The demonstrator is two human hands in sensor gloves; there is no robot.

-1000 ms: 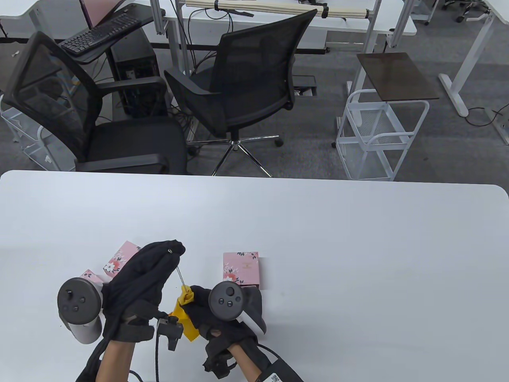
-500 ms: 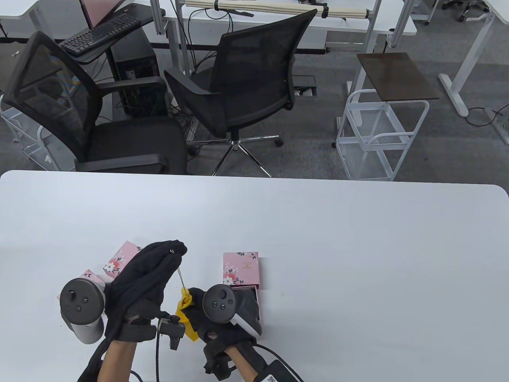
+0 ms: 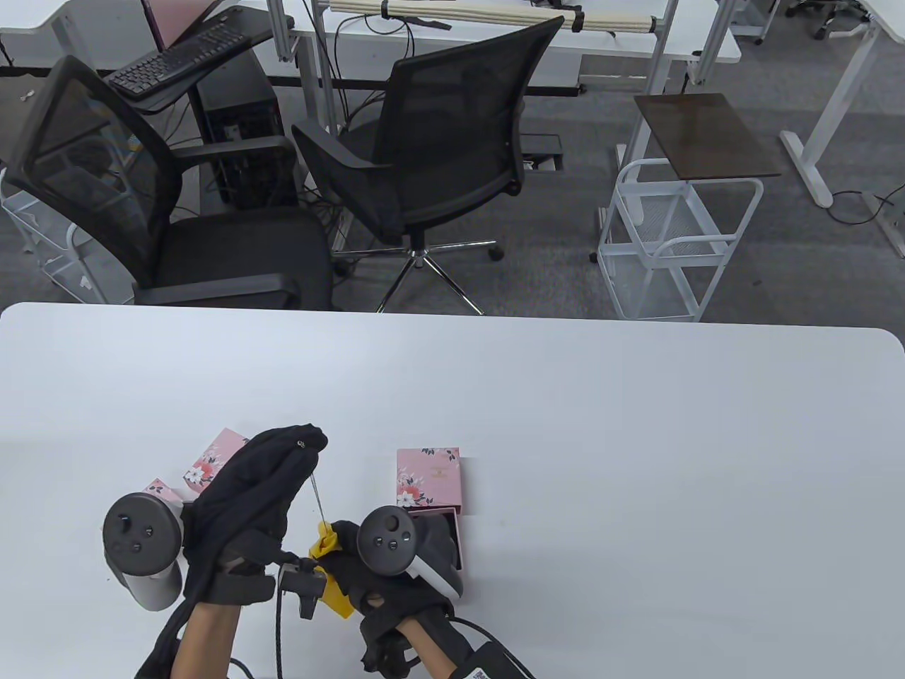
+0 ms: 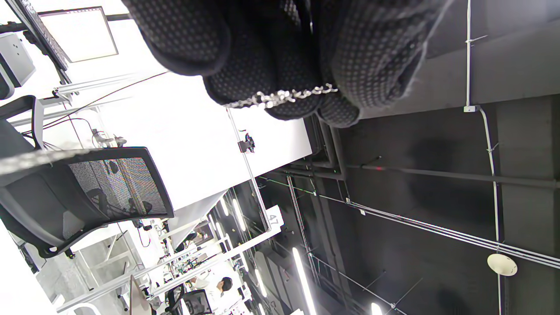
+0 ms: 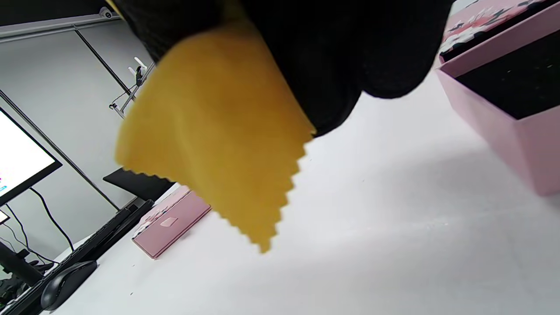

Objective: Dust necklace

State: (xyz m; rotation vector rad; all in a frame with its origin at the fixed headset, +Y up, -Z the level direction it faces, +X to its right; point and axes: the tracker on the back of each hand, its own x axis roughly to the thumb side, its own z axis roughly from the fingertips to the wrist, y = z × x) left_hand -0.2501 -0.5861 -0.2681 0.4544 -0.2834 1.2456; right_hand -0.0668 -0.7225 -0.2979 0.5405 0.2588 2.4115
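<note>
A thin silver necklace chain [image 3: 317, 499] runs taut from my left hand [image 3: 300, 449] down to my right hand [image 3: 338, 544]. The left hand's fingertips [image 4: 280, 83] pinch the chain [image 4: 280, 97], raised above the table. My right hand grips a yellow cloth [image 3: 331, 573] folded round the chain's lower end; the cloth [image 5: 218, 144] hangs with a zigzag edge under the black glove. An open pink box [image 3: 452, 530] with a dark insert [image 5: 512, 83] lies just right of the right hand.
A pink floral lid [image 3: 428, 477] stands behind the open box. Two more pink floral boxes [image 3: 212, 463] lie under and left of my left hand. The white table [image 3: 636, 460] stretches right and back. Two black office chairs [image 3: 424, 141] stand beyond its far edge.
My right hand with the yellow cloth has slid slightly left and toward me along the chain. The left hand holds its place.
</note>
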